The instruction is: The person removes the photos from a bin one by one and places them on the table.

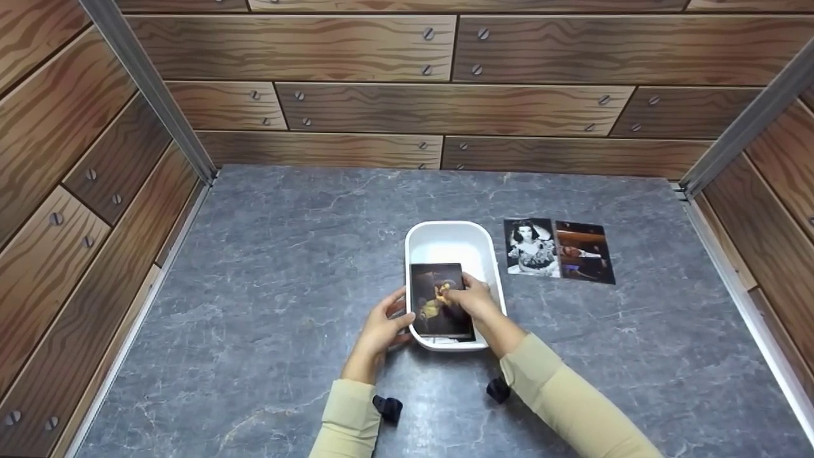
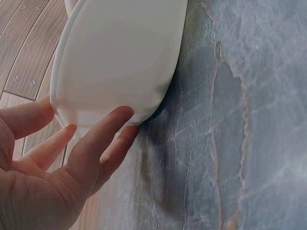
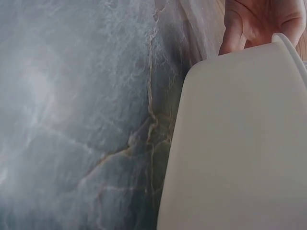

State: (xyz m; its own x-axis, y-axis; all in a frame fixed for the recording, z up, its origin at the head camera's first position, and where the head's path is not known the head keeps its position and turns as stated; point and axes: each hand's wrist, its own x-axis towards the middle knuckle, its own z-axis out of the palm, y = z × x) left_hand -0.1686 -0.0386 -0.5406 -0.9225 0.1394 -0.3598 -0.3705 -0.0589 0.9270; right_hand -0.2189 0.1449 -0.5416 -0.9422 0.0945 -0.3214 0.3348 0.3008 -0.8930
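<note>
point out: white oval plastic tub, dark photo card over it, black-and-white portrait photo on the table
white oval plastic tub point(image 1: 448, 245), head view, bare inner floor
dark photo card point(image 1: 434, 305), head view, left half of its face
black-and-white portrait photo point(image 1: 530, 247), head view, centre of print

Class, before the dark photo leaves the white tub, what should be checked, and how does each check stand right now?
1. Right hand grips the dark photo: ok.
2. Left hand steadies the white tub, its fingers on the outer wall: ok.
3. Tub flat on the table: ok.
4. Bare table beside the two laid-out photos: ok.
5. More photos under the dark one: cannot tell.
</note>
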